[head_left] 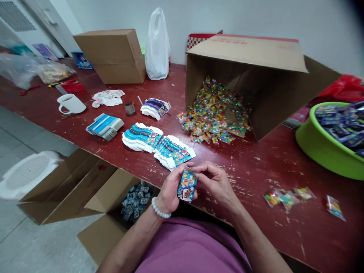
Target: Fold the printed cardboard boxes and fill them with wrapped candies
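Note:
My left hand (170, 191), with a pale beaded bracelet on its wrist, holds a small blue printed candy box (187, 185) upright near the table's front edge. At the top of that box, the fingers of my right hand (214, 180) are pinched together at its flap. Whether they also hold something small is hidden. Just beyond my hands lie two overlapping rows of flat blue cartons (142, 137), fanned out on the red table (224, 163). A smaller stack of purple cartons (155, 108) rests behind them.
A tipped cardboard box (244, 53) spills wrapped candies (216, 110) onto the table. At right stand a green basin (321, 144) of purple packets and several loose candy packets (288, 199). A white mug (71, 103) sits left. Below the edge, an open carton (109, 193) contains filled-looking blue boxes (136, 201).

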A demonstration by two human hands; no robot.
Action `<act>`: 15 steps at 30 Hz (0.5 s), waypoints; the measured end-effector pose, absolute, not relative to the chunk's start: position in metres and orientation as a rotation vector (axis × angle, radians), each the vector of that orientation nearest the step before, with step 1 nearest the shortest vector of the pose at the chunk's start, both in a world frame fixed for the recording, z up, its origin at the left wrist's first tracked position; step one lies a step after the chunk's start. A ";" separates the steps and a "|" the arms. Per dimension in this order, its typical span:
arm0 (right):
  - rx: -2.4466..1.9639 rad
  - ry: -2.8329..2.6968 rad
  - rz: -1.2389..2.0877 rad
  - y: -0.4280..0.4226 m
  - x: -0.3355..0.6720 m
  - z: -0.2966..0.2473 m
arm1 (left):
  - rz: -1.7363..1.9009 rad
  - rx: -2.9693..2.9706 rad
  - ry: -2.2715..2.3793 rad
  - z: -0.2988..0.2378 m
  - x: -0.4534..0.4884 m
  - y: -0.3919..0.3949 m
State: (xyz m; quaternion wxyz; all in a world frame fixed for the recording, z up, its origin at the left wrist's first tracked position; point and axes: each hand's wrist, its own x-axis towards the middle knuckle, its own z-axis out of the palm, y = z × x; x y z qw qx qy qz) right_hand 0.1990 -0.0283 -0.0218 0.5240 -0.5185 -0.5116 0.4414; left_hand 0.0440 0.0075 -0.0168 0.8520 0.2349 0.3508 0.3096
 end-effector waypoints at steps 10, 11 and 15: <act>-1.319 -1.334 1.050 -0.027 0.200 -0.015 | 0.633 0.601 0.771 -0.015 0.044 0.010; -1.332 -1.341 1.039 -0.026 0.199 -0.015 | 0.645 0.621 0.777 -0.015 0.044 0.009; -1.319 -1.285 1.116 -0.023 0.197 -0.011 | 0.614 0.638 0.776 -0.014 0.044 0.006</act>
